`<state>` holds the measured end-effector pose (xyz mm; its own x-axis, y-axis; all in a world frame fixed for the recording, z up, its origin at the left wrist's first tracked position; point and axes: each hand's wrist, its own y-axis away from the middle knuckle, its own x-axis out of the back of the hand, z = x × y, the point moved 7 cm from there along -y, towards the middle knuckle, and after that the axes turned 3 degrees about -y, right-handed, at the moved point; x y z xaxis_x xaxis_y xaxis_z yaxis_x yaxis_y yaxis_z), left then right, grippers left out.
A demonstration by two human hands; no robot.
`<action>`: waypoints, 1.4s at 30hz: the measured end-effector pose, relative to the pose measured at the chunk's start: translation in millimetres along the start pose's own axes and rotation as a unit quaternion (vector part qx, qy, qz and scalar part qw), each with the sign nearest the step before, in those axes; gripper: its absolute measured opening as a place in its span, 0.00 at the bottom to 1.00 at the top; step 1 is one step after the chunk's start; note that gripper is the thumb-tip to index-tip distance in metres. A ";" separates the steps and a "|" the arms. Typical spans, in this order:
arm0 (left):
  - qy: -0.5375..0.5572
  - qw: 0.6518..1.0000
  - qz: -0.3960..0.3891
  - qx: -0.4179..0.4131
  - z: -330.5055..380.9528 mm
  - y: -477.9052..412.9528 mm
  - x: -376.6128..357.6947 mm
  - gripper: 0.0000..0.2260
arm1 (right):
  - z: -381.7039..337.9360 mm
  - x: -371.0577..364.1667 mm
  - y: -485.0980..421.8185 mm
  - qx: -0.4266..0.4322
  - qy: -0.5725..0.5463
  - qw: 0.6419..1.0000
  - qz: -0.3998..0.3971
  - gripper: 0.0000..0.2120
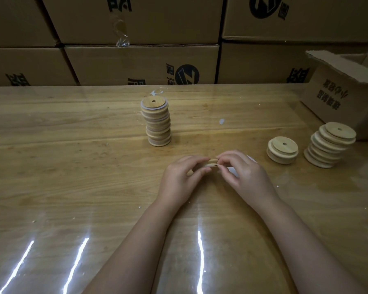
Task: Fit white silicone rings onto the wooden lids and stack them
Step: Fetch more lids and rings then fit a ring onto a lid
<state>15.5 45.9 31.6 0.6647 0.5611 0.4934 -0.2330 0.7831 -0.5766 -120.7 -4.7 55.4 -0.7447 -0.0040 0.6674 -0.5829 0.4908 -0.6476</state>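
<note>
The surface carries three lid stacks: one tall stack, one short stack, one leaning stack. One single lid sits between the left hand and right hand. Open box: one.

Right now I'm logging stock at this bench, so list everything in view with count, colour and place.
Tall lid stack: one, tan wood with white rings, table centre.
Short lid pile: one, pale wood, right of the hands.
Leaning lid stack: one, pale wood, far right.
Wooden lid: one, tan, between both hands.
Open carton: one, brown, right rear.
Stacked cartons: several, brown, behind table.
Table: one, wood, glossy clear cover.
Left hand: grips the lid.
Right hand: pinches its edge.
</note>
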 end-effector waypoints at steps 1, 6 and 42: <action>0.003 1.000 -0.002 0.003 -1.1 -0.3 -0.2 0.11 | 1.6 -0.5 0.5 -0.002 0.002 1.000 -0.004 0.03; 0.041 0.998 -0.005 0.048 -9.9 -0.9 -0.9 0.11 | 12.2 -5.6 0.8 -0.040 -0.041 0.998 -0.021 0.03; 0.021 0.999 -0.003 0.046 -3.4 0.2 0.6 0.11 | 18.0 -7.8 4.0 -0.062 -0.106 0.992 0.009 0.05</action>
<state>18.2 45.5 29.5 0.6951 0.5465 0.4671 -0.2922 0.8084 -0.5109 -123.1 -18.4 41.0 -0.8141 -0.1708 0.5550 -0.5339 0.5961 -0.5997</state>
